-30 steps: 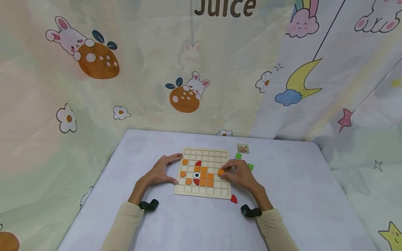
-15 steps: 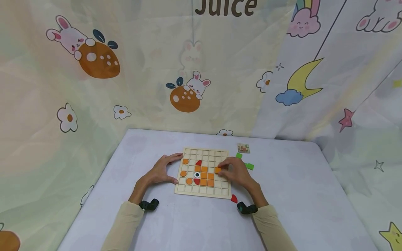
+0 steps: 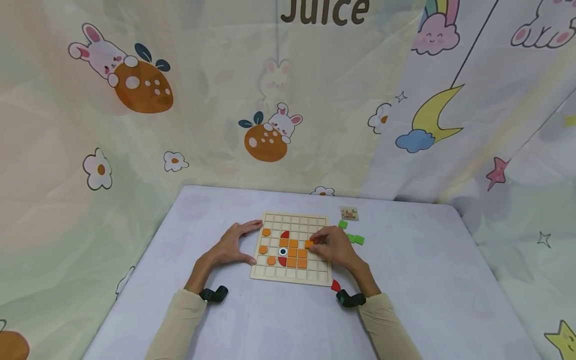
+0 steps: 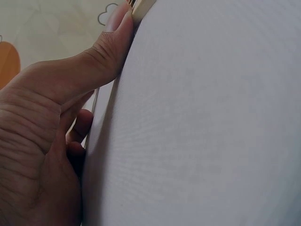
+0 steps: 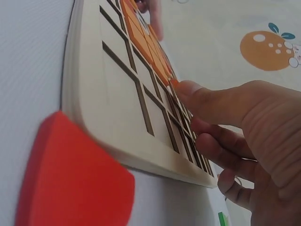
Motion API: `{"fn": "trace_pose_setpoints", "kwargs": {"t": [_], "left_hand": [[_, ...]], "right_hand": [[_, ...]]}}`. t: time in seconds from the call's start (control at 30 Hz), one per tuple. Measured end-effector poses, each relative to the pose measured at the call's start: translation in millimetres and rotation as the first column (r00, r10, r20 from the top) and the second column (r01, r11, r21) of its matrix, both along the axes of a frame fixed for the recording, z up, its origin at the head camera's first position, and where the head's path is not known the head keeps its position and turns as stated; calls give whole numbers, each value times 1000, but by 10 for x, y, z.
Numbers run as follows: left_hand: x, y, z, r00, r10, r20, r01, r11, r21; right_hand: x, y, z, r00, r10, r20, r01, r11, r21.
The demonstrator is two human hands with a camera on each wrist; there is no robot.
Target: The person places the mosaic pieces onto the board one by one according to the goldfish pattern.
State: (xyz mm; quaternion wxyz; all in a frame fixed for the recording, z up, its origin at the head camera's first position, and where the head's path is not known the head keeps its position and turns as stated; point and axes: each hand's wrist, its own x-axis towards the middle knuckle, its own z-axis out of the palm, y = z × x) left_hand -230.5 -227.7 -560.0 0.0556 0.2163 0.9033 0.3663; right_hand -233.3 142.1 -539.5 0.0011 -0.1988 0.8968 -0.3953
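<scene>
A wooden grid board (image 3: 317, 275) lies on the table, with orange squares (image 3: 291, 261), orange discs (image 3: 271, 260), red quarter-circle pieces (image 3: 285, 234) and an eye piece (image 3: 283, 251) in its cells. My right hand (image 3: 338, 245) pinches an orange square tile (image 3: 308, 244) over the board's right half, just right of the orange group. Thumb and fingers of my left hand (image 3: 230, 245) are spread along the board's left edge and touch it. In the right wrist view the thumb hides most of the pinched tile.
A loose red quarter-circle piece (image 3: 335, 285) lies at the board's near right corner. Several green squares (image 3: 359, 240) lie right of the board. Behind them is a small card (image 3: 349, 213) with a grid picture. A printed curtain (image 3: 202, 100) hangs behind the table (image 3: 418, 280).
My right hand has moved left over the board with the orange square tile, toward the orange group. My left hand has stayed at the board's edge.
</scene>
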Motion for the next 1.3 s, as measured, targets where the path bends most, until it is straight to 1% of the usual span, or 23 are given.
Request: {"fn": "trace_pose_setpoints", "kwargs": {"t": [0.17,0.33,0.5,0.7,0.83,0.97,1.13,1.3], "left_hand": [[11,4,-15,1000,-2,4,2,1000,9],[18,21,-19,1000,-12,-8,12,1000,25],[17,20,-29,1000,-3,-17,3,1000,19],[16,7,-51,1000,1,5,-1,1000,6],[20,4,-68,1000,6,21,-6,1000,5],[21,6,-74,1000,10,14,-10,1000,10],[15,6,-58,1000,4,6,-4,1000,7],[1,-6,-24,1000,-2,-17,2,1000,8]], "right_hand": [[13,-39,-2,1000,-4,27,4,1000,8],[40,-55,11,1000,-8,30,8,1000,14],[48,-61,8,1000,2,16,-2,1000,8],[53,-53,-9,1000,9,12,-9,1000,22],[65,-45,7,1000,16,-7,-15,999,32],[68,-44,19,1000,21,-18,-20,999,38],[48,-54,8,1000,22,-13,-21,998,54],[21,-83,41,1000,29,-12,-28,997,66]]}}
